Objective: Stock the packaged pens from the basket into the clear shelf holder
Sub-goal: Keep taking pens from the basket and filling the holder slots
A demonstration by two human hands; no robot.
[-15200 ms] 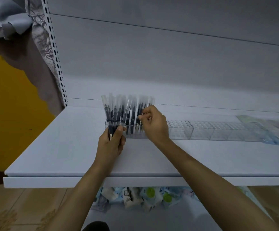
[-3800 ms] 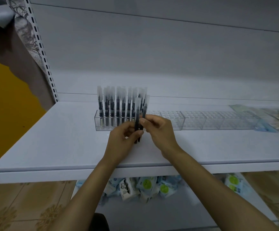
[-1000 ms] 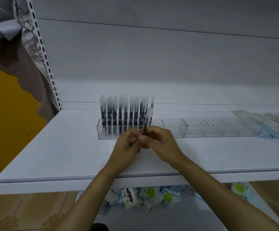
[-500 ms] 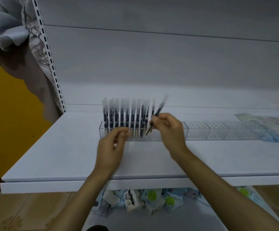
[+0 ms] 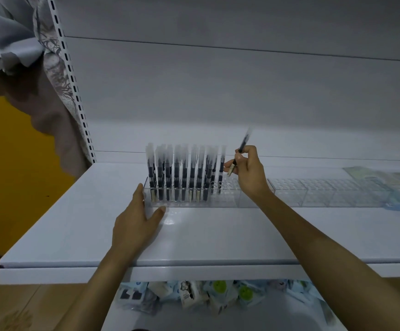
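- One packaged pen (image 5: 240,151), tilted, is pinched in the right hand (image 5: 249,168) above the clear holder (image 5: 242,199), just right of the upright pens (image 5: 184,173) filling the holder's left end.
- The left hand (image 5: 137,218) is spread flat, its fingertips touching the holder's left end.
- The holder is long, transparent and gridded with small holes; the pens are dark, in clear sleeves.

Glossy white shelf (image 5: 218,237), clear plastic holder (image 5: 289,197), and pens (image 5: 182,173) in translucent plastic sleeves.
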